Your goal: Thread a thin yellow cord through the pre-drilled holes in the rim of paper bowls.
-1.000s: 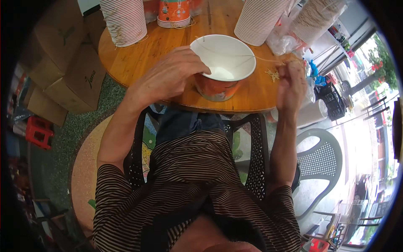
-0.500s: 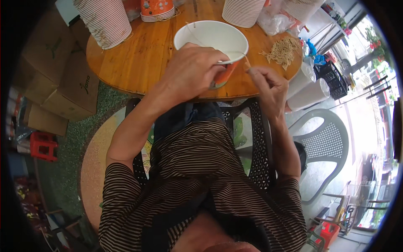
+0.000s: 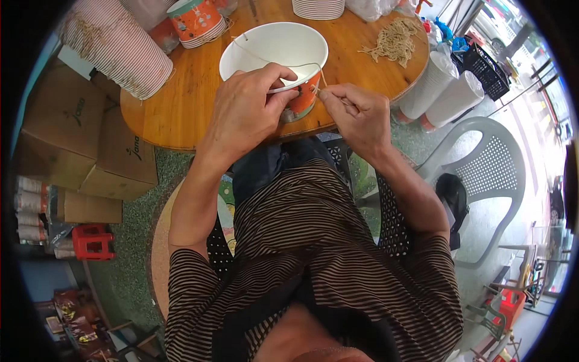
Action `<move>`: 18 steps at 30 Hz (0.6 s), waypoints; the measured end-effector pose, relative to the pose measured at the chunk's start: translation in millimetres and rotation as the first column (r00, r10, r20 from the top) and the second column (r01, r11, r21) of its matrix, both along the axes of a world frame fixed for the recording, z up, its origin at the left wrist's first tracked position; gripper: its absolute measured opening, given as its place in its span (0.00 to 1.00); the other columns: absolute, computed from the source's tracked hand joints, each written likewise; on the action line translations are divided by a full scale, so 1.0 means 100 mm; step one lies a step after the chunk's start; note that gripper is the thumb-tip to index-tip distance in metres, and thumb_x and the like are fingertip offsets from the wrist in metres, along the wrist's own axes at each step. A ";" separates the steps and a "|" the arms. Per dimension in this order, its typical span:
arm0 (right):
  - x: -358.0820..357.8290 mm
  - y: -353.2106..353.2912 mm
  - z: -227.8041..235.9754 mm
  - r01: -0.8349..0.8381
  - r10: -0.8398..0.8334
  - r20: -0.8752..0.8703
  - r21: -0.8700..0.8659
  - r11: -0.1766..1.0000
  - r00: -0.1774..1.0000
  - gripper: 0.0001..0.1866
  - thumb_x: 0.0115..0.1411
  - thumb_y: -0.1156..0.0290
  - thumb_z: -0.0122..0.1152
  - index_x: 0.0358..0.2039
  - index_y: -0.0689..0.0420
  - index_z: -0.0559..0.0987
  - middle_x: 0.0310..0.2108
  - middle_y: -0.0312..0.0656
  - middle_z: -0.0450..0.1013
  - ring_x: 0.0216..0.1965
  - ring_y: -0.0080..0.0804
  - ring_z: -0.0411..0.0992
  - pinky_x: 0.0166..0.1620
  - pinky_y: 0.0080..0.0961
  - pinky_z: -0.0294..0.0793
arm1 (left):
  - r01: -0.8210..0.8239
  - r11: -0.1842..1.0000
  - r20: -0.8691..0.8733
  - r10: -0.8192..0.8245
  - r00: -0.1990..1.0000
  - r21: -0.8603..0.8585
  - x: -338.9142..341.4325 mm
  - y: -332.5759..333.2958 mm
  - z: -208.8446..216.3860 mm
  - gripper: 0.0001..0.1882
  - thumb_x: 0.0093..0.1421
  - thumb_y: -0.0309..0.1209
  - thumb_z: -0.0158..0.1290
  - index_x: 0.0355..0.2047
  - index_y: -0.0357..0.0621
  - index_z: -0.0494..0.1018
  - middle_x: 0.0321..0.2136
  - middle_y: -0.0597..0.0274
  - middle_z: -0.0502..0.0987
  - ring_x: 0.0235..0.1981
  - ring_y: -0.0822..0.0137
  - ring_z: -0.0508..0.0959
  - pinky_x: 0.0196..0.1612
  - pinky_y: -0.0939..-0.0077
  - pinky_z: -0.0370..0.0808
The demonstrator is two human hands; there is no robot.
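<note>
A white paper bucket (image 3: pixel 289 37) with an orange printed outside stands tilted near the table's front edge. My left hand (image 3: pixel 244 117) grips its near rim, thumb and fingers on either side of the wall. A thin beige string (image 3: pixel 323 77) runs from a hole on the bucket's far left, across the inside, and over the right rim. On the outer right wall, by a small knot or loop, my right hand (image 3: pixel 365 114) pinches the string between thumb and forefinger. Its other fingers are curled in.
On the wooden table (image 3: pixel 175 120) lie a string pile (image 3: pixel 395 42), a tall bucket stack (image 3: pixel 117 48), orange printed buckets (image 3: pixel 196 24) and a white stack (image 3: pixel 318 8). Wrapped stacks (image 3: pixel 455 99) and a grey chair (image 3: pixel 512 175) are at right, cardboard boxes (image 3: pixel 69 127) at left.
My right hand has come in against the bucket's right wall, bringing the string with it. My left hand still holds the rim, its fingers shifted. The whole view has turned slightly.
</note>
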State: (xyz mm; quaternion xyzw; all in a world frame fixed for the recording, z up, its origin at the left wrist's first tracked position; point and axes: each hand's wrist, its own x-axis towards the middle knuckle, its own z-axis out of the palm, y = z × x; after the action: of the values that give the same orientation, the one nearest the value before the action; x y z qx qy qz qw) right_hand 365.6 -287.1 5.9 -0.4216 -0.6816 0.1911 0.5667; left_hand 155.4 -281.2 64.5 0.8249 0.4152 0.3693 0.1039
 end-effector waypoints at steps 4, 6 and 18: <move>-0.02 -0.02 0.04 0.017 -0.020 0.038 0.080 0.997 0.999 0.04 0.57 0.74 0.69 0.30 0.61 0.85 0.17 0.42 0.72 0.17 0.26 0.70 0.23 0.25 0.67 | -0.021 0.999 -0.008 0.021 1.000 -0.027 0.02 -0.02 0.01 0.11 0.62 0.30 0.60 0.43 0.40 0.78 0.28 0.52 0.84 0.30 0.51 0.84 0.35 0.60 0.76; -0.03 -0.02 0.05 0.017 -0.023 0.064 0.085 0.996 0.998 0.04 0.57 0.73 0.69 0.30 0.60 0.85 0.17 0.41 0.72 0.17 0.28 0.70 0.23 0.26 0.67 | -0.020 0.999 -0.005 0.020 1.000 -0.027 0.02 -0.03 0.01 0.11 0.62 0.30 0.60 0.43 0.40 0.78 0.28 0.53 0.84 0.30 0.52 0.84 0.35 0.59 0.76; -0.07 0.01 0.08 0.070 -0.081 0.100 0.108 0.992 0.992 0.05 0.58 0.72 0.69 0.30 0.60 0.85 0.15 0.41 0.70 0.16 0.27 0.67 0.22 0.26 0.65 | -0.064 0.994 -0.044 0.060 0.997 -0.094 0.03 -0.04 0.03 0.14 0.62 0.26 0.62 0.49 0.42 0.78 0.31 0.56 0.84 0.34 0.63 0.86 0.37 0.71 0.82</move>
State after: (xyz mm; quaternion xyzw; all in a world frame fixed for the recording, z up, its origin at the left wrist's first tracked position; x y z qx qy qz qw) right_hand 358.9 -285.7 13.8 -0.4262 -0.7027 0.1116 0.5586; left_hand 158.4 -284.9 67.6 0.8130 0.4599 0.3353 0.1230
